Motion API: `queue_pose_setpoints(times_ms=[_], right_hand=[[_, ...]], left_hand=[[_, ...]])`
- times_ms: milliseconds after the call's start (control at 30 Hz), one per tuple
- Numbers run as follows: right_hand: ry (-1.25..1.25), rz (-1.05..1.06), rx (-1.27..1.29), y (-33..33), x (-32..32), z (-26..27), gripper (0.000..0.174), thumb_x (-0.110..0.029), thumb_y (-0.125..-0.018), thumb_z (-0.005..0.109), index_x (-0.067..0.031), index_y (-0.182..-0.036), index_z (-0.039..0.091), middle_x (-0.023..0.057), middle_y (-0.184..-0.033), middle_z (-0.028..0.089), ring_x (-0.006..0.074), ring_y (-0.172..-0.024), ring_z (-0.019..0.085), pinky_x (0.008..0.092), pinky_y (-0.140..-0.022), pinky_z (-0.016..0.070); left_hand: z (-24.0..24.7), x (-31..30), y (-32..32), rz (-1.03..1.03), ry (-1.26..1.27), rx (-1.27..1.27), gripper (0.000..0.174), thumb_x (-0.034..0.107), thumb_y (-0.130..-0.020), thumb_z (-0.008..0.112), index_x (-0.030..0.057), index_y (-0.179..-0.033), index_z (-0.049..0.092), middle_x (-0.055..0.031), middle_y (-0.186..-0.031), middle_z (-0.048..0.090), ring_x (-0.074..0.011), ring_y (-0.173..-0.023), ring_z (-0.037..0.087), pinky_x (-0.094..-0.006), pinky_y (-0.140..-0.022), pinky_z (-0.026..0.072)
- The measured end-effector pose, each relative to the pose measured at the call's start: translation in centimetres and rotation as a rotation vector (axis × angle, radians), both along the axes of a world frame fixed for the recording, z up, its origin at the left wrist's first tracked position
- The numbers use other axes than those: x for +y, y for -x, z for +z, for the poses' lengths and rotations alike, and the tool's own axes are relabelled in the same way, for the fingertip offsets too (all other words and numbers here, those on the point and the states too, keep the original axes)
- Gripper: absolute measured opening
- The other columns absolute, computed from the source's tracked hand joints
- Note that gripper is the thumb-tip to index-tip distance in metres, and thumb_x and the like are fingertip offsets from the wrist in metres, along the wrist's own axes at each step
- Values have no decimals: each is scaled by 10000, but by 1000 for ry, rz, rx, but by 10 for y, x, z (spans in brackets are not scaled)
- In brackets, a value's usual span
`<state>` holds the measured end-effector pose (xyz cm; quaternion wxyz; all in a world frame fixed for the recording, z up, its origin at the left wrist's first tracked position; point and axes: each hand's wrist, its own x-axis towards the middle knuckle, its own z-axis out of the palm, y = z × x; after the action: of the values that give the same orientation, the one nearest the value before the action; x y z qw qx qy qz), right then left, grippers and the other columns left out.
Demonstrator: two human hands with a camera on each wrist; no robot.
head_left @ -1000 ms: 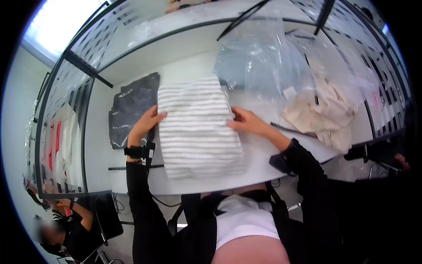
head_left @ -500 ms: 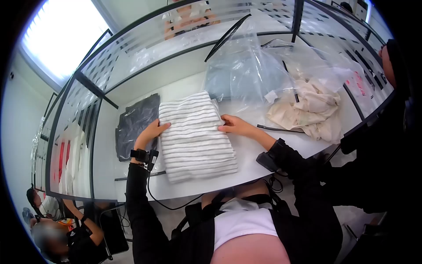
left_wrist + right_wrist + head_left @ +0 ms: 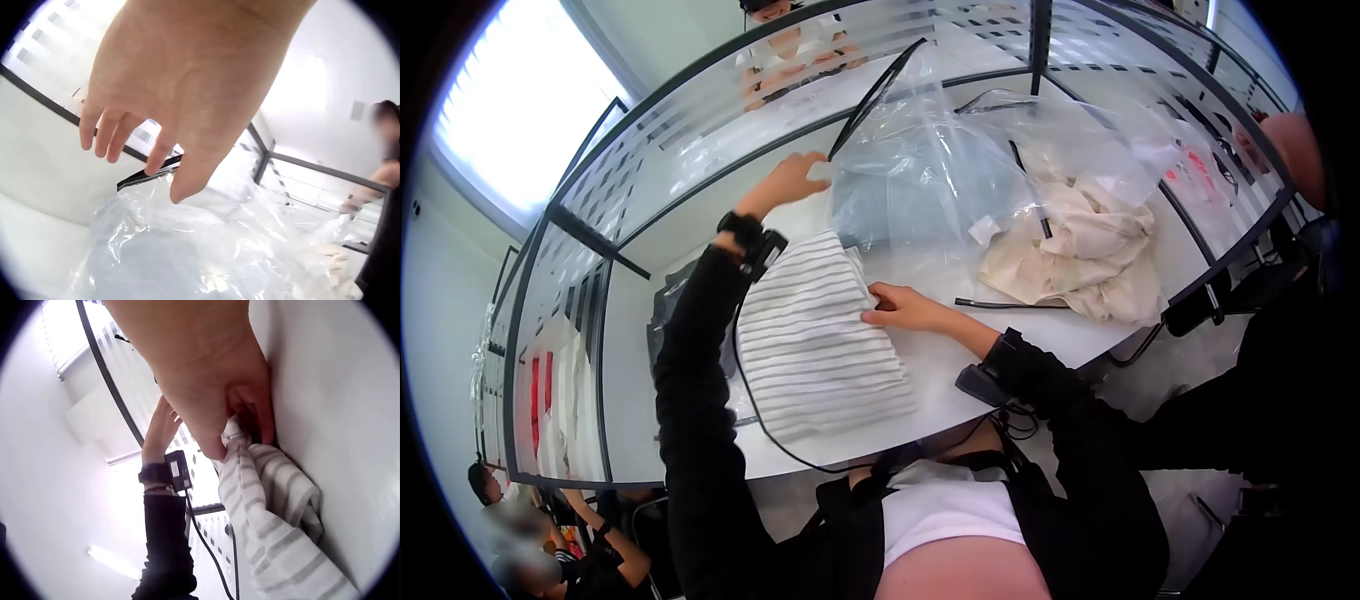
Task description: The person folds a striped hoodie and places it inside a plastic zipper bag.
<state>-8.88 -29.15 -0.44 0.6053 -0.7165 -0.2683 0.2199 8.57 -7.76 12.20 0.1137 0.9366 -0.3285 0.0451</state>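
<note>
A folded white cloth with grey stripes (image 3: 815, 345) lies on the table in front of me. My right hand (image 3: 907, 307) pinches its right edge between thumb and fingers; the right wrist view shows the bunched striped fabric (image 3: 250, 487) there. My left hand (image 3: 790, 183) is off the cloth, reaching past its far edge with fingers spread. Right by those fingers is a clear plastic bag (image 3: 930, 130) with a black strip (image 3: 880, 95) along its opening. In the left wrist view the left hand (image 3: 181, 94) hangs over the bag, holding nothing. Something pale blue (image 3: 900, 205) shows through the plastic.
A dark plastic-wrapped bundle (image 3: 662, 305) lies at the left, partly behind my left arm. Crumpled beige cloth (image 3: 1090, 260) lies at the right, beside a black rod (image 3: 1010, 303). Black-framed clear panels (image 3: 580, 235) border the table. Another person (image 3: 795, 50) is across it.
My left hand has let go of the striped cloth's left edge and moved forward and right to the plastic bag. The right hand stays at the cloth's right edge. The head view has shifted.
</note>
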Motion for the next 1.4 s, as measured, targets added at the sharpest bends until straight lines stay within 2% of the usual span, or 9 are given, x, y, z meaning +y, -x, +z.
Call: queue_pose_setpoints(times_ms=[167, 267, 467, 633, 767, 1033, 1167, 1267, 1400], right_hand=[[-22, 16, -27, -2, -2, -2, 451, -323, -812, 625, -2, -1096, 484, 115, -866, 614, 155, -792, 576, 263, -715, 444], [1, 43, -48, -7, -3, -2, 459, -318, -814, 619, 2, -1111, 476, 131, -871, 607, 171, -799, 578, 273, -718, 448], [-24, 67, -55, -11, -5, -8, 458, -286, -829, 608, 11, -1145, 463, 127, -903, 604, 167, -814, 588, 265, -728, 459], [-37, 156, 257, -19, -36, 19, 379, -260, -877, 548, 21, -1126, 496, 131, -971, 605, 173, -880, 608, 276, -769, 495], [104, -99, 194, -18, -83, 47, 347, -321, -876, 531, -15, -1031, 577, 73, -976, 622, 150, -855, 598, 273, -742, 480], [-258, -445, 400, -16, -131, 50, 578, -502, -854, 495, 1, -1139, 486, 132, -1015, 587, 212, -888, 599, 302, -767, 471], [-384, -272, 692, -13, -109, 60, 531, -416, -874, 513, 14, -1180, 447, 150, -1165, 518, 242, -1072, 537, 338, -832, 453], [-447, -353, 453, -15, -101, 44, 429, -321, -860, 570, 37, -1090, 512, 156, -1056, 592, 209, -901, 607, 286, -751, 484], [-214, -514, 172, -38, -131, 38, 298, -230, -829, 626, 24, -978, 586, 93, -878, 643, 133, -769, 606, 218, -670, 464]], left_hand=[[-22, -39, -53, -115, 123, -12, 390, 279, -732, 648, 108, -1074, 574, -172, -985, 574, -325, -922, 535, -378, -817, 423], [-22, -52, -59, 72, 219, 58, 288, 222, -711, 659, 87, -963, 625, -121, -913, 599, -277, -854, 560, -352, -778, 443], [29, -40, -7, 55, 733, 40, 181, 32, -737, 631, 30, -917, 622, -67, -844, 631, -131, -732, 615, -248, -664, 484], [66, -8, 85, 198, 1171, 45, 113, 24, -810, 598, -29, -904, 564, -85, -820, 591, -156, -769, 612, -206, -653, 491], [53, 30, 142, 338, 1357, 179, 131, 13, -827, 567, -7, -943, 511, -79, -803, 579, -136, -766, 600, -182, -631, 471], [-5, 70, 223, 376, 1332, 534, 116, -5, -848, 514, 28, -954, 481, -65, -804, 572, -110, -723, 582, -213, -649, 492], [-12, 51, 255, 373, 1158, 575, 119, -6, -857, 505, 35, -958, 458, -54, -836, 545, -119, -748, 570, -248, -664, 501], [-11, 43, 271, 439, 1100, 547, 109, -10, -853, 500, 30, -948, 462, -56, -832, 540, -114, -758, 565, -253, -673, 506], [-8, 62, 288, 400, 1043, 538, 133, -36, -836, 504, 19, -953, 476, -100, -831, 583, -158, -703, 613, -242, -633, 510]])
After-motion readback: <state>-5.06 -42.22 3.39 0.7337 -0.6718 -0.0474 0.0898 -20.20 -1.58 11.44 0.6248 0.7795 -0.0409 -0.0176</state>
